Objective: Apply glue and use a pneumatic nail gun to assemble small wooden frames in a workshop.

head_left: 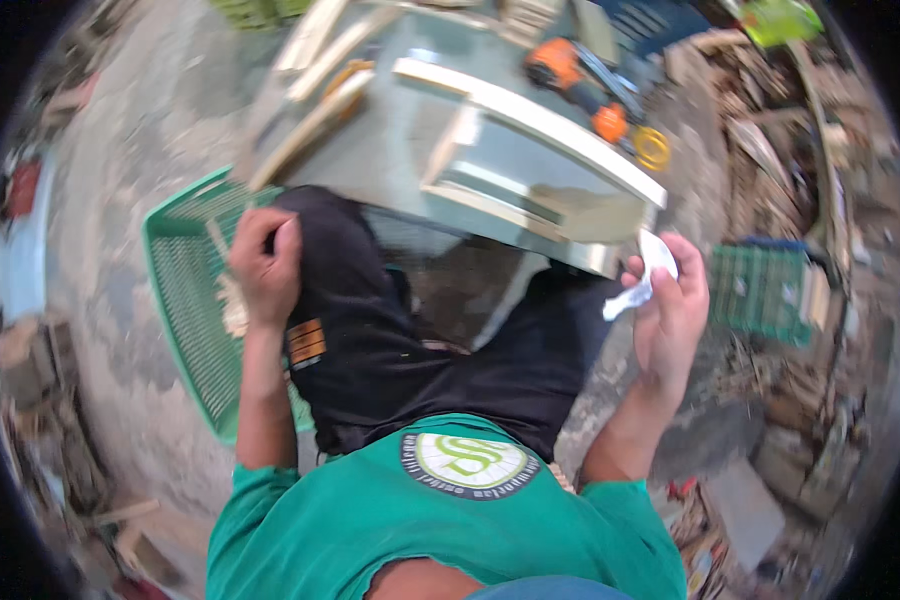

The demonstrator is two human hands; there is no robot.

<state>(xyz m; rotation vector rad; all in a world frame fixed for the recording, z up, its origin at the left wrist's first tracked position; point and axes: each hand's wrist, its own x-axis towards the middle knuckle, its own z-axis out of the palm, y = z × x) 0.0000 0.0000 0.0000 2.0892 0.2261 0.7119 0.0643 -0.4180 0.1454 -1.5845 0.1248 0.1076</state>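
My right hand [672, 300] is raised beside the near right corner of a pale wooden frame [570, 128]. Between its thumb and fingers it pinches a small white, crumpled piece [658, 256]; whether this is paper, plastic or a packet cannot be told. The frame is a shallow rectangle of light strips, lying on a grey work surface [395, 135] before my knees. My left hand [268, 262] is curled closed by my left knee, over the edge of a green plastic basket [185, 330]. Nothing shows sticking out of its fingers.
An orange and black power tool [570, 80] and a yellow ring [652, 148] lie beyond the frame. Long wooden strips [320, 125] rest at the surface's left. To the right stand a green crate [760, 290] and heaps of wood scraps [765, 150].
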